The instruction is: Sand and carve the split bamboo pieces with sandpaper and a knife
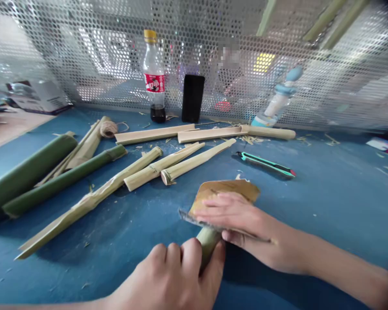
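Observation:
My left hand (177,275) is closed round the near end of a short green bamboo piece (208,241) low in the middle of the view. My right hand (242,224) wraps a brown sheet of sandpaper (224,189) over the far end of that same piece, fingers pressed onto the paper. Most of the piece is hidden under the paper and my hands.
Several split bamboo strips (155,168) and green bamboo tubes (29,172) lie on the blue table (326,193) to the left and behind. A teal utility knife (267,163), a twine roll (109,128), a cola bottle (154,77), a black phone (193,98) and a perforated metal screen (84,51) stand further back.

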Demonstrator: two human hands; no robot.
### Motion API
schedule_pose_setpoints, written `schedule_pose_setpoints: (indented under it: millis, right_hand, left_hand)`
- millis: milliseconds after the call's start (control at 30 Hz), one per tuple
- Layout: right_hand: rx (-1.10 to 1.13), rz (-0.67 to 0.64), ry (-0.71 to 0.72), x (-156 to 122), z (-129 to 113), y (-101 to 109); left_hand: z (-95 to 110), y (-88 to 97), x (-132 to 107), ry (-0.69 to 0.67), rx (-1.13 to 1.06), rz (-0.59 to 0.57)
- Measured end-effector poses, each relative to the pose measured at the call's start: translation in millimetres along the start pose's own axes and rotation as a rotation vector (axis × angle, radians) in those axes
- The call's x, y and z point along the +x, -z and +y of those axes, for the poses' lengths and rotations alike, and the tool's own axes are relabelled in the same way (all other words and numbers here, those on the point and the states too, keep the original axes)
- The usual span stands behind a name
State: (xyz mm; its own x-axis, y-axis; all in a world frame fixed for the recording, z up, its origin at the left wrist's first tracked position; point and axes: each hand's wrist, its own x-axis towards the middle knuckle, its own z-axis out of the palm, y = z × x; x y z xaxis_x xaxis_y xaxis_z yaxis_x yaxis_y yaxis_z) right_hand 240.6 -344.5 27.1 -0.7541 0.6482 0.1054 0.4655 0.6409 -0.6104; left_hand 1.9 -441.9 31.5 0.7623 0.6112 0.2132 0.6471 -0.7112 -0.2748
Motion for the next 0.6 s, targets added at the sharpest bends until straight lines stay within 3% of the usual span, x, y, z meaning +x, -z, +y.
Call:
schedule_pose_setpoints:
  millis: [67, 167, 233, 333, 433, 500, 600]
  right_hand:
    - [0.011, 0.015, -0.004, 0.4, 5.0, 0.0]
    - [-0.004, 0.292, -0.300, -0.6, 26.8, 4.6]
    - [-0.005, 0.415, -0.410, -2.8, 41.5, 8.3]
    - [0.046, 0.611, -0.409, -7.2, 49.7, 11.4]
    - [0.101, 0.848, -0.439, -10.7, 46.9, 12.5]
    - [0.124, 0.897, -0.438, -11.9, 45.1, 12.8]
    - [0.113, 0.834, -0.417, -13.2, 44.4, 12.9]
  left_hand:
    - [-0.5, 1.0, 2.5, 0.033, -0.020, -0.045]
    - [0.0, 5.6, 4.1, 0.023, -0.056, -0.100]
    - [0.5, 9.5, 2.9, 0.023, -0.055, -0.112]
    - [-3.3, 10.5, 2.9, 0.062, -0.008, -0.108]
    - [-21.0, 7.5, 12.1, 0.160, 0.145, -0.130]
    - [-40.1, 10.3, 20.8, 0.220, 0.223, -0.163]
    - [-71.9, 25.5, 21.6, 0.304, 0.246, -0.153]
